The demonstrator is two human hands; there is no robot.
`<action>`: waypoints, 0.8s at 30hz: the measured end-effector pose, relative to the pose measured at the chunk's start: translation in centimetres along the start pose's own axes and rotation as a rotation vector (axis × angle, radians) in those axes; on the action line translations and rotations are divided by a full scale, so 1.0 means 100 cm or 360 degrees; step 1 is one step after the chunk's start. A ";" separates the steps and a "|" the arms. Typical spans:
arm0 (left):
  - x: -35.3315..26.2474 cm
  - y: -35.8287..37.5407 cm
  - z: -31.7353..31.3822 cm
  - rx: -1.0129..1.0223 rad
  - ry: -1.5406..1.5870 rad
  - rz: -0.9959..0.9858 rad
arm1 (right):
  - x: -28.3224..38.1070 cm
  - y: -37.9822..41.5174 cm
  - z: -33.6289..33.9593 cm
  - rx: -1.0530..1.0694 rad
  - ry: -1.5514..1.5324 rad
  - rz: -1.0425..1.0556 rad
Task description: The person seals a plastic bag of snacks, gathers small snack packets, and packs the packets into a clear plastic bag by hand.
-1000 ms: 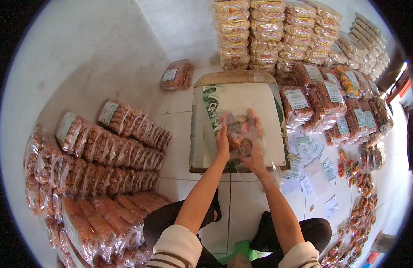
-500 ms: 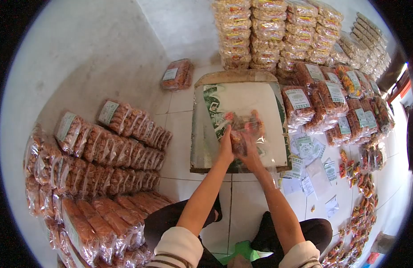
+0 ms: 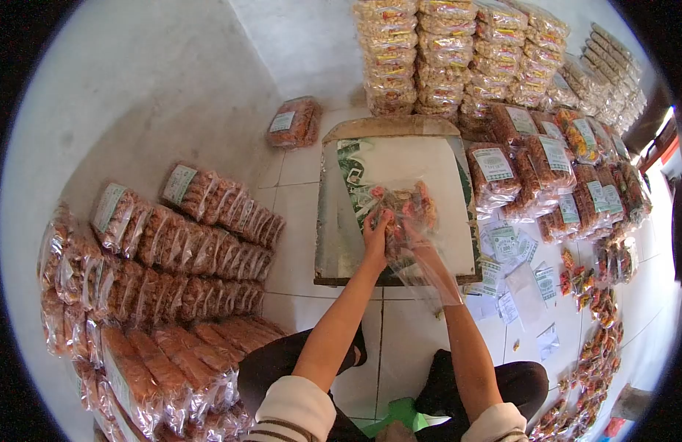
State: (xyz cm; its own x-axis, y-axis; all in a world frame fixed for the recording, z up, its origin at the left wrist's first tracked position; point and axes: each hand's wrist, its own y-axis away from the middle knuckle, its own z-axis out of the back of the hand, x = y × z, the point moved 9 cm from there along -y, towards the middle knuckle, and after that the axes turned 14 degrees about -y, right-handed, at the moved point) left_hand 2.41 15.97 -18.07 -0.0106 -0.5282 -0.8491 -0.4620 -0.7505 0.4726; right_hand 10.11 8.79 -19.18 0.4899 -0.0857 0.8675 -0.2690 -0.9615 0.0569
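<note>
Two hands, left hand (image 3: 375,234) and right hand (image 3: 422,247), squeeze a clear snack bag (image 3: 407,214) over the board (image 3: 392,158). Packs (image 3: 495,166) right of the board have green-and-white labels, too small to read.

The clear plastic bag of orange-brown fried snacks (image 3: 408,214) lies over a white board with a green printed pattern (image 3: 400,166). Green-and-white paper labels (image 3: 506,243) dot pale grey floor tiles (image 3: 293,243). Cream sleeves carry dark stripes (image 3: 289,412).
</note>
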 end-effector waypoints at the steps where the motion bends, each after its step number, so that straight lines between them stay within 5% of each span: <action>1: 0.000 0.001 0.001 -0.0039 -0.0011 0.0025 | -0.004 -0.003 -0.002 0.0015 -0.0172 -0.0035; 4: 0.001 0.001 0.001 -0.0029 0.0003 -0.0018 | 0.035 -0.017 -0.009 -0.0148 -0.0078 0.0811; 7: -0.001 0.003 -0.001 -0.0024 -0.0004 -0.0029 | 0.026 -0.030 0.007 -0.0534 -0.0878 0.0575; 9: 0.000 0.004 0.003 -0.0070 -0.0042 0.0026 | 0.065 -0.004 -0.023 -0.0649 0.1332 0.0814; 12: 0.004 0.000 0.008 -0.0079 -0.0070 -0.0028 | 0.067 -0.012 -0.028 -0.0635 0.1803 0.0868; 15: 0.005 -0.004 0.002 0.0050 0.0019 -0.0096 | 0.063 -0.017 -0.021 -0.0658 0.1738 0.0609; 19: 0.007 -0.003 0.006 -0.0040 -0.0128 -0.0019 | 0.061 -0.018 -0.020 -0.0702 0.1742 0.0717; 22: 0.001 0.001 0.006 -0.0073 -0.0158 -0.0075 | 0.064 -0.017 -0.013 -0.0777 0.1088 0.0571; 24: 0.003 -0.002 0.008 -0.0106 -0.0172 -0.0105 | 0.088 -0.006 -0.034 -0.0706 0.0003 0.0555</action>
State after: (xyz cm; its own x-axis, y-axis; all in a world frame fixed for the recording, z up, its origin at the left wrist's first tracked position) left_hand 1.79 16.26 -18.62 -0.0794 -0.4335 -0.8976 -0.4052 -0.8087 0.4264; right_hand 11.80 9.52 -9.90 0.3085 -0.3777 0.8730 -0.7378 -0.6743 -0.0310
